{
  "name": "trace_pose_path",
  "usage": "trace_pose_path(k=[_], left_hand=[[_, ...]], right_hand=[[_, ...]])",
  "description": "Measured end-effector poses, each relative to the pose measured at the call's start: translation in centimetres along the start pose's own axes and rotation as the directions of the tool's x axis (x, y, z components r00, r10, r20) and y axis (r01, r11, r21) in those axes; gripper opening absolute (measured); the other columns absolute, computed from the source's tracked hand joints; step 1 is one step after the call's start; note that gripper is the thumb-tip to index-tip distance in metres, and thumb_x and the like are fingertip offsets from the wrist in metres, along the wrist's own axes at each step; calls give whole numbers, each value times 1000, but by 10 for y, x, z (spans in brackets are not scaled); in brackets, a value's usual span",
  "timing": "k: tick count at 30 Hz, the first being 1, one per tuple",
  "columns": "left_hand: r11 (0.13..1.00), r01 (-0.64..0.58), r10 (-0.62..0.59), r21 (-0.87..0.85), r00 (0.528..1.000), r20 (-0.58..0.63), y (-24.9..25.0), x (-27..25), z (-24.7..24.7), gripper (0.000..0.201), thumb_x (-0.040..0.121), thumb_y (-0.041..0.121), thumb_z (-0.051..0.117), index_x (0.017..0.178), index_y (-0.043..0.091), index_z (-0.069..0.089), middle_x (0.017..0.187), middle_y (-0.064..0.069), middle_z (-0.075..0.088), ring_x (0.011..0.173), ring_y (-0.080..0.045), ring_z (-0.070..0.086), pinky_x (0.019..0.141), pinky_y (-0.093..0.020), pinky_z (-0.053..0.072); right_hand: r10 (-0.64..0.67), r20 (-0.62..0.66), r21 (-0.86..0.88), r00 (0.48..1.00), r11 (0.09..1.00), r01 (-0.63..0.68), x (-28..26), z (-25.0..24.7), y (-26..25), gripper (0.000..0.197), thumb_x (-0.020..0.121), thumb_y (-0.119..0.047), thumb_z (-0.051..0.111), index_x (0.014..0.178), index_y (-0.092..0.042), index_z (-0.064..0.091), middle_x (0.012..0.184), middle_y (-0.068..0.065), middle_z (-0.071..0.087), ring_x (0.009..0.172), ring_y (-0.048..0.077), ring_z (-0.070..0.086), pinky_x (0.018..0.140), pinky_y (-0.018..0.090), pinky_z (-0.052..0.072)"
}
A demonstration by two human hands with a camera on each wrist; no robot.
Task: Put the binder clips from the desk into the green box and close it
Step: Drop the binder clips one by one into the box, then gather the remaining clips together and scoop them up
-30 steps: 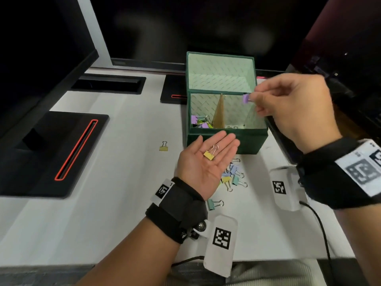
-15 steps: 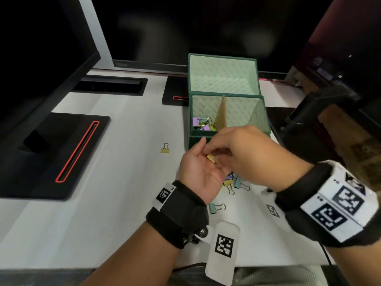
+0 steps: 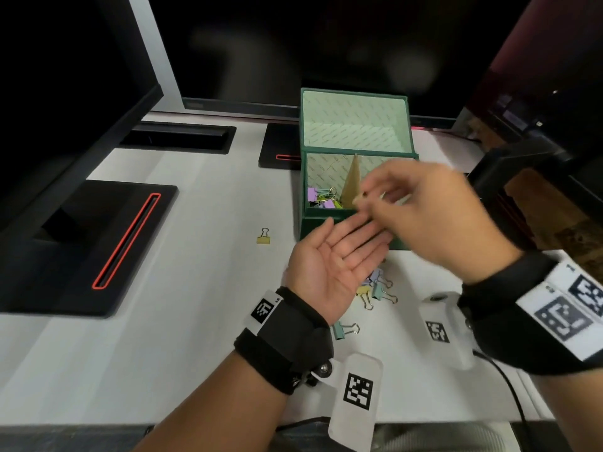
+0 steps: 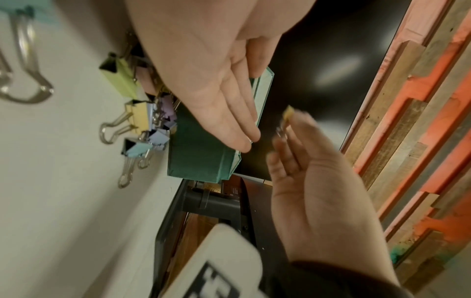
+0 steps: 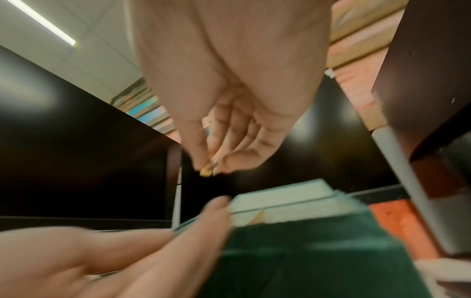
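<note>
The green box (image 3: pixel 315 225) stands open on the desk, lid upright behind it, with several coloured clips (image 3: pixel 321 197) in its left compartment. My right hand (image 3: pixel 421 216) pinches a yellow binder clip (image 3: pixel 359 200) just above the box's front edge; the same yellow binder clip (image 5: pixel 205 171) shows at its fingertips in the right wrist view. My left hand (image 3: pixel 332 265) lies palm up and bare in front of the box. A heap of binder clips (image 3: pixel 375 290) lies on the desk under it, one teal clip (image 3: pixel 344 330) sits nearer me, and a lone yellow clip (image 3: pixel 263 237) lies to the left.
A monitor (image 3: pixel 65 93) and its black base (image 3: pixel 98 249) with a red-lit slot fill the left side. A second black base (image 3: pixel 280 148) sits behind the box. A dark stand (image 3: pixel 509 164) rises at the right desk edge.
My right hand dropped a purple clip at the box, came down to my left palm, picked the yellow clip off it and lifted it toward the box. The left palm now holds nothing.
</note>
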State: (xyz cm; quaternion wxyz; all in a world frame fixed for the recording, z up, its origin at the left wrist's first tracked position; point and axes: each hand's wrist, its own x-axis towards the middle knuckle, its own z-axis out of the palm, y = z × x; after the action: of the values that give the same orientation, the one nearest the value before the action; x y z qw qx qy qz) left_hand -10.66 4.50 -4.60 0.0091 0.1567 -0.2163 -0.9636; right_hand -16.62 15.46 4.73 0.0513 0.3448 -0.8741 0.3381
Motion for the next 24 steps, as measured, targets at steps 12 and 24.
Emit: trace_pose_path(k=[12, 24], left_hand=[[970, -114, 99, 213, 992, 78, 16, -22, 14, 28, 80, 21, 60, 101, 6, 72, 76, -9, 68, 64, -20, 65, 60, -27, 53], [4, -59, 313, 998, 948, 54, 112, -50, 9, 22, 93, 6, 53, 102, 16, 70, 89, -1, 63, 77, -19, 59, 63, -25, 46]], right_hand=[[82, 19, -251, 996, 965, -75, 16, -15, 22, 11, 89, -23, 63, 89, -32, 70, 80, -15, 64, 86, 12, 60, 75, 25, 43], [151, 591, -333, 792, 940, 69, -26, -13, 42, 50, 95, -16, 56, 139, -36, 45, 128, -11, 51, 108, 6, 49, 91, 19, 37]])
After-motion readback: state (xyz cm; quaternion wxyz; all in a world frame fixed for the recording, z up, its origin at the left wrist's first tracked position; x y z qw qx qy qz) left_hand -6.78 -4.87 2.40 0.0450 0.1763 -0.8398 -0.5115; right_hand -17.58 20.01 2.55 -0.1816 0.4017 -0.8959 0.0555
